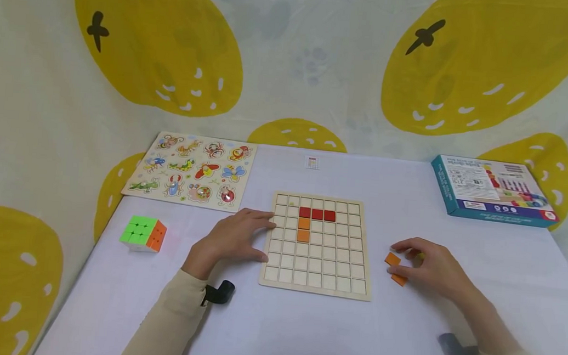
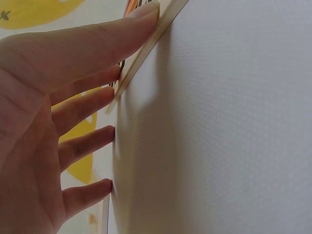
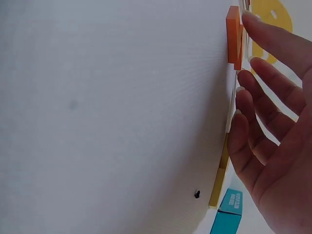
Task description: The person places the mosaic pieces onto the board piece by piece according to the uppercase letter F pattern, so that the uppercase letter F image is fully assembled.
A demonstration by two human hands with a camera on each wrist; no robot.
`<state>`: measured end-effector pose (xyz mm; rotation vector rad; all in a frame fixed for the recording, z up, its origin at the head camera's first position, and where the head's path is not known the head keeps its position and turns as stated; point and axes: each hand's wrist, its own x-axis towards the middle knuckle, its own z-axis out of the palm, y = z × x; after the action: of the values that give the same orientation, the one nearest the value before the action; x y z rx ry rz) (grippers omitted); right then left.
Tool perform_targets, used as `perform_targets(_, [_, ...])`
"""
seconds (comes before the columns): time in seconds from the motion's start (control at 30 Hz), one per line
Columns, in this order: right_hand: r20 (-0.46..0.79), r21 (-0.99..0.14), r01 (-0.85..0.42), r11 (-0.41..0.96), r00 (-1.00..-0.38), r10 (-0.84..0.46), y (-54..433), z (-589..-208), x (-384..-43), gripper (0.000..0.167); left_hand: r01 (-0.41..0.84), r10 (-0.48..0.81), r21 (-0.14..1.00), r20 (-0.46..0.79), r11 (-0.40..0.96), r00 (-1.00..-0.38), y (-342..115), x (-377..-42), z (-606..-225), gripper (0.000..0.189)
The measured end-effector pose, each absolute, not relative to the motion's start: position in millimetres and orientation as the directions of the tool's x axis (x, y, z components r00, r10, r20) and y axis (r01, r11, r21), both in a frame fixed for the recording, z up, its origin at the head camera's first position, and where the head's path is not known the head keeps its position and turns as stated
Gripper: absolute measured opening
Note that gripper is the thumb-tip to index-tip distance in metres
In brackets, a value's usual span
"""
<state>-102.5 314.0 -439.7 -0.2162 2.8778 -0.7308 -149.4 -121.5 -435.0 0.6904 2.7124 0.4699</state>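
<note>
A wooden grid board (image 1: 327, 297) lies in the middle of the table in the head view. Red tiles (image 1: 317, 214) form a short row on it, with two orange tiles (image 1: 303, 229) below the leftmost red one. My left hand (image 1: 232, 237) rests at the board's left edge, thumb and fingers spread along it. To the right of the board, my right hand (image 1: 431, 267) is over loose orange tiles (image 1: 392, 259), its thumb overlapping them. In the right wrist view the thumb is beside an orange tile (image 3: 234, 36), the other fingers apart from it. Yellow tiles (image 3: 218, 183) lie beneath this hand.
An insect puzzle board (image 1: 190, 170) lies at the back left, with a puzzle cube (image 1: 142, 235) in front of it. At the back right is a teal game box (image 1: 495, 191). A small patterned card (image 1: 312, 162) lies behind the grid board. A fruit-print cloth (image 1: 311, 64) hangs behind the table.
</note>
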Motion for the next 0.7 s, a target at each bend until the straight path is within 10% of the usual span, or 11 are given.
perform_targets(0.7, [-0.160, -0.482, -0.076, 0.873, -0.972, -0.173, 304, -440, -105, 0.033, 0.406, 0.504, 0.383, -0.201, 0.830, -0.840, -122, -149, -435, 0.074])
